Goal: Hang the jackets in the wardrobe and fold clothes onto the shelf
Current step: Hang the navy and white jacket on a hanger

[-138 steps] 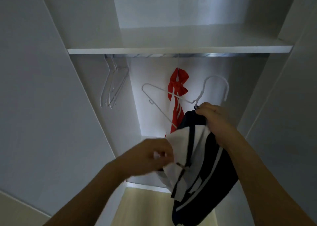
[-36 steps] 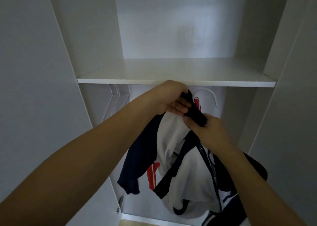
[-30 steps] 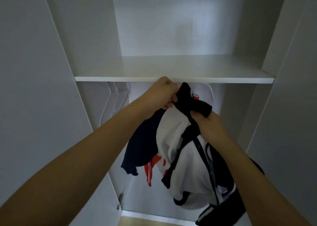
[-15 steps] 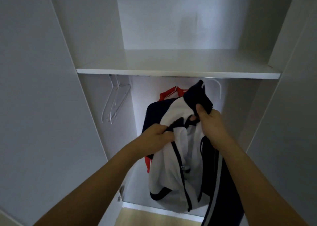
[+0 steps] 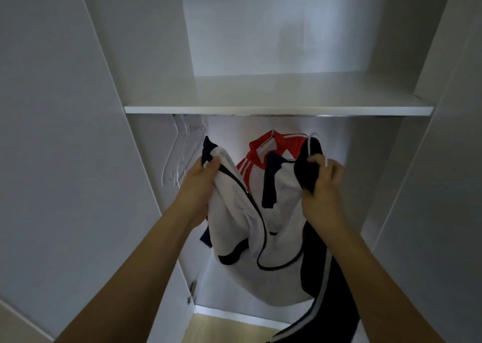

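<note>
White spare hangers [image 5: 182, 157] dangle at far left. Left hand [image 5: 200, 183] pinches the navy-and-white jacket [image 5: 260, 212] shoulder; the red jacket [image 5: 271, 149] hangs behind on the rail [image 5: 339, 115]. Right hand [image 5: 323, 183] grips collar and hanger hook [image 5: 313, 144]. Best seat both shoulders squarely before lifting the hook railward. The hanger's body is hidden inside cloth.

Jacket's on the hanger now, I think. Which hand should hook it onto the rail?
Probably the right hand. It already grips the navy and white jacket at the collar together with the white hanger hook, below the rail. The left hand only holds the jacket's front edge, lower and further left.
</note>
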`<state>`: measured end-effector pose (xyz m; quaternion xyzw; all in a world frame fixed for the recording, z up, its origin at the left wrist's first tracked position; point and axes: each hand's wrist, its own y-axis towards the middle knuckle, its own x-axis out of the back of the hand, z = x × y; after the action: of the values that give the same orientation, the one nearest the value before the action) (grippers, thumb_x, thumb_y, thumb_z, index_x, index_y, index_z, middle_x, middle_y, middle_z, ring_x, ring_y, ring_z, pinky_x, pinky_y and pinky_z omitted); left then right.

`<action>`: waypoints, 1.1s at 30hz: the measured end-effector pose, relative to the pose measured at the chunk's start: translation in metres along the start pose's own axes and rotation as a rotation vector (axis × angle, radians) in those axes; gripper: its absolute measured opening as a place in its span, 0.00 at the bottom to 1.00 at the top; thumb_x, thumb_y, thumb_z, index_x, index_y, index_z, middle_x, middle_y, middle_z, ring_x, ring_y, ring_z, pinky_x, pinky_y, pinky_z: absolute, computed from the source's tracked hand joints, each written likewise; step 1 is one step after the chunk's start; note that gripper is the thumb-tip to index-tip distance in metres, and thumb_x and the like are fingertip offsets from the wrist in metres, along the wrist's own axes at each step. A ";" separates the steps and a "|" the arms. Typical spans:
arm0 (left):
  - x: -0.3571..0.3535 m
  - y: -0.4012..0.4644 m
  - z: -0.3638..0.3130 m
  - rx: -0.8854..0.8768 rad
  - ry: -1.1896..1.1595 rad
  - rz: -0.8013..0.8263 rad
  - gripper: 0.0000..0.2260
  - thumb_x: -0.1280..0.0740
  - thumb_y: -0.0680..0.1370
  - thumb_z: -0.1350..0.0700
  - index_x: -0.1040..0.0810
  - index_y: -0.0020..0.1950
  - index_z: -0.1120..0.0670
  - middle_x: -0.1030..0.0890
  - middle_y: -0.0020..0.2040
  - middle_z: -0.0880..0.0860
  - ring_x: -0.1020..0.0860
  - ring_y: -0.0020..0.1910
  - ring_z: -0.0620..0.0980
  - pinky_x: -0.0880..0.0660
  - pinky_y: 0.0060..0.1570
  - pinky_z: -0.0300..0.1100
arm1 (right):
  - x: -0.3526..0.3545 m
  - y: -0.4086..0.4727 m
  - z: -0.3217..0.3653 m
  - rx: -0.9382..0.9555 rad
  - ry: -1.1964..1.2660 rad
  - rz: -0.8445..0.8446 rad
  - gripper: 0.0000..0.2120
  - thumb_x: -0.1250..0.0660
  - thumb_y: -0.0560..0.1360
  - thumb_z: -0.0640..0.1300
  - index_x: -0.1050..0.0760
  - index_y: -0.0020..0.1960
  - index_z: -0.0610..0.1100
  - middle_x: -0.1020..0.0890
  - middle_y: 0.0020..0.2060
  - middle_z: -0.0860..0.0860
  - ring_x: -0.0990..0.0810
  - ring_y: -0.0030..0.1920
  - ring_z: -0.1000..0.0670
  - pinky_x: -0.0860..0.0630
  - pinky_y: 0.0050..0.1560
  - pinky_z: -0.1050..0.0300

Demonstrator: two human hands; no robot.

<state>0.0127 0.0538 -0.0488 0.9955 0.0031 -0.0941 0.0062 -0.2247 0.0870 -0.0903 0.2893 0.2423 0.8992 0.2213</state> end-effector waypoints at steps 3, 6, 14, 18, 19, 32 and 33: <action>-0.001 -0.004 0.004 0.050 -0.068 0.072 0.11 0.35 0.81 0.50 0.24 0.63 0.47 0.15 0.54 0.50 0.16 0.52 0.50 0.19 0.47 0.44 | -0.002 -0.011 0.004 0.018 0.090 0.072 0.26 0.40 0.68 0.21 0.23 0.47 0.52 0.37 0.68 0.51 0.36 0.63 0.56 0.37 0.56 0.81; -0.007 -0.008 0.006 0.073 -0.087 0.081 0.08 0.35 0.81 0.52 0.24 0.60 0.48 0.14 0.50 0.50 0.16 0.49 0.49 0.19 0.41 0.41 | -0.005 -0.016 0.007 -0.068 0.183 0.127 0.25 0.38 0.67 0.20 0.24 0.30 0.50 0.34 0.65 0.51 0.34 0.63 0.54 0.37 0.57 0.81; -0.041 -0.025 0.015 0.055 -0.045 0.058 0.07 0.36 0.81 0.52 0.23 0.58 0.48 0.16 0.53 0.53 0.16 0.51 0.53 0.19 0.48 0.49 | -0.026 -0.035 -0.004 -0.260 0.172 0.357 0.10 0.37 0.79 0.48 0.25 0.40 0.47 0.33 0.60 0.55 0.26 0.47 0.61 0.33 0.44 0.73; -0.047 -0.028 0.016 -0.021 0.083 0.020 0.07 0.36 0.81 0.52 0.25 0.59 0.47 0.18 0.55 0.52 0.18 0.53 0.53 0.20 0.53 0.51 | -0.027 -0.042 -0.010 -0.251 0.122 0.311 0.16 0.40 0.79 0.57 0.23 0.42 0.47 0.30 0.55 0.55 0.27 0.47 0.59 0.29 0.56 0.60; -0.047 -0.028 0.016 -0.033 0.103 0.005 0.07 0.36 0.81 0.52 0.25 0.59 0.48 0.18 0.54 0.52 0.18 0.52 0.53 0.20 0.53 0.51 | -0.026 -0.043 -0.013 -0.252 0.111 0.294 0.15 0.40 0.79 0.56 0.24 0.42 0.47 0.30 0.54 0.55 0.27 0.47 0.59 0.29 0.56 0.59; -0.058 -0.028 0.018 -0.032 0.085 -0.176 0.09 0.36 0.81 0.52 0.26 0.61 0.51 0.19 0.54 0.53 0.19 0.52 0.54 0.21 0.54 0.54 | -0.024 -0.049 -0.018 -0.185 0.167 0.397 0.11 0.39 0.78 0.36 0.23 0.46 0.50 0.33 0.48 0.64 0.29 0.51 0.62 0.34 0.48 0.75; -0.058 -0.027 0.019 -0.030 0.083 -0.178 0.07 0.36 0.81 0.52 0.26 0.58 0.50 0.19 0.53 0.53 0.19 0.51 0.54 0.20 0.53 0.53 | -0.024 -0.048 -0.018 -0.195 0.191 0.403 0.11 0.39 0.79 0.36 0.22 0.47 0.49 0.33 0.48 0.64 0.29 0.51 0.62 0.34 0.48 0.75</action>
<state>-0.0485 0.0805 -0.0572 0.9942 0.0932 -0.0527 0.0126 -0.2060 0.1061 -0.1398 0.2227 0.1117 0.9676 0.0403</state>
